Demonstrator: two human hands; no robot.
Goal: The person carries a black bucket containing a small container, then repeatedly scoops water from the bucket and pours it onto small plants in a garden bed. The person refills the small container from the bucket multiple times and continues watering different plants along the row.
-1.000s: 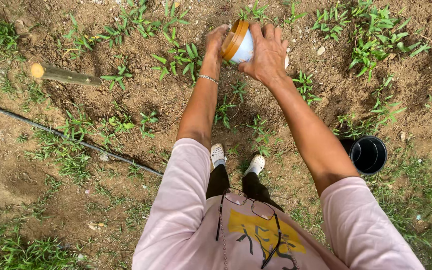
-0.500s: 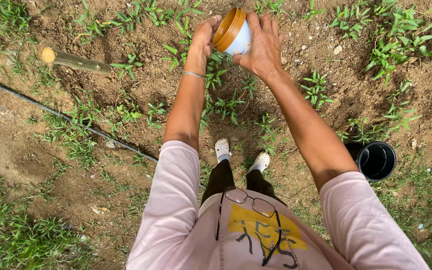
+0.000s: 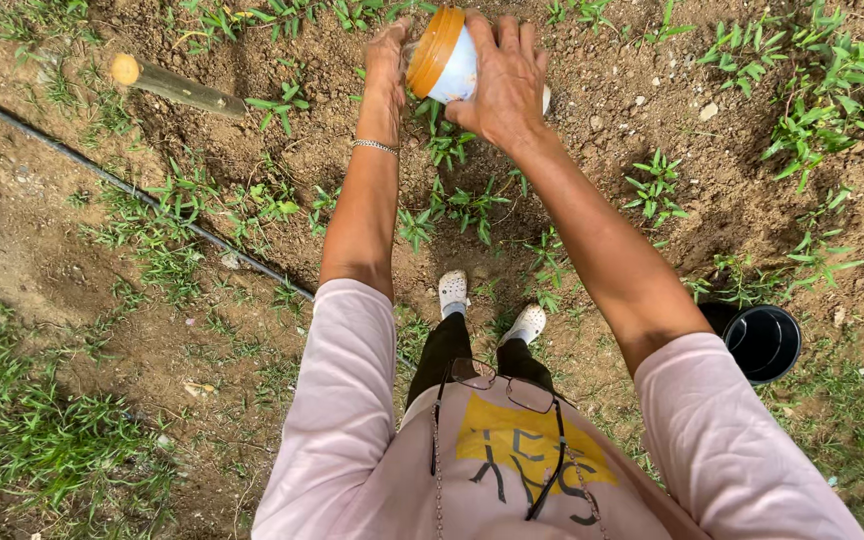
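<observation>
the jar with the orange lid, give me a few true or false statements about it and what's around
1. Both hands are on the jar. True: the right hand wraps its white body and the left hand is at the orange lid.
2. The jar rests on the soil. False: it is held up in the air.
3. A black pot sits on the ground by the right arm. True.
4. The wooden stake is in the left hand. False: it lies in the dirt, apart from it.
5. The left wrist wears a bracelet. True.
</observation>
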